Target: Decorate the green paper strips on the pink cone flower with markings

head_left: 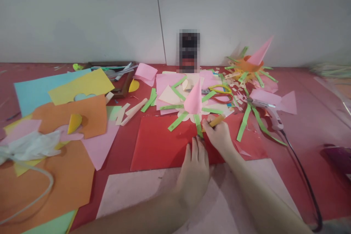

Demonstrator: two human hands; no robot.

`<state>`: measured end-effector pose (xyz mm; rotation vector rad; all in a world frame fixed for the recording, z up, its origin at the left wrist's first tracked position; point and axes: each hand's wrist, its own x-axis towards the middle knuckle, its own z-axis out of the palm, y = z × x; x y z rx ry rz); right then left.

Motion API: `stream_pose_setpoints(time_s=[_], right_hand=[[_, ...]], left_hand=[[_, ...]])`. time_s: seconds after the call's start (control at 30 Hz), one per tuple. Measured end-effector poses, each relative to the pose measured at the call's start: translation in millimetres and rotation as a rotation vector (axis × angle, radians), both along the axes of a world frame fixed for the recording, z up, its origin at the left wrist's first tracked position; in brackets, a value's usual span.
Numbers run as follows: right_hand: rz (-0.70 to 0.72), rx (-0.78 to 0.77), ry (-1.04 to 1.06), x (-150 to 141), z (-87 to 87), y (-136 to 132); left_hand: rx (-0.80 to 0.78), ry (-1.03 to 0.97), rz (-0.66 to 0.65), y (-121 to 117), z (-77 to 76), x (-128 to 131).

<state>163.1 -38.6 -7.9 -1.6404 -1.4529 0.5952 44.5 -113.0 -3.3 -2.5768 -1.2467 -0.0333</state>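
Note:
My right hand [219, 135] grips a thick yellow pen [217, 120] with its tip by a green paper strip [197, 126]. The strip is one of several spreading from under a pink paper cone [193, 98]. A small star-like mark shows on the strip at the left. My left hand [194, 164] lies flat, fingers stretched out, its fingertips by the lower end of the strip. Beneath is a red sheet [159, 142]. Scissors [219, 93] with yellow and red handles lie just behind the cone.
A hot glue gun [271, 111] with a black cord lies at the right. Behind it stands another pink cone [260, 53] on an orange base with strips. Coloured paper sheets, including orange [93, 115], and a white plastic bag [34, 146] cover the left. A pixelated upright object [189, 51] stands by the wall.

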Motion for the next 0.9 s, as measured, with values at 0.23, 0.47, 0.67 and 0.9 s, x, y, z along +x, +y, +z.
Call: stream_pose_setpoints(time_s=[0.23, 0.47, 0.67, 0.9], right_hand=[[-0.019, -0.044, 0.059, -0.4, -0.2, -1.2], [0.008, -0.055, 0.072, 0.0, -0.6, -1.4], [0.049, -0.054, 0.108, 1.1, -1.0, -0.2], [0.063, -0.059, 0.118, 0.6, -1.6, -0.2]], left_hand=[[-0.022, -0.029, 0.011, -1.5, -3.4, -0.9], [-0.015, -0.024, 0.01, -0.4, -5.2, 0.3], [0.004, -0.028, -0.002, -0.1, -4.9, -0.7], [0.014, -0.021, 0.004, 0.4, -3.2, -0.2]])
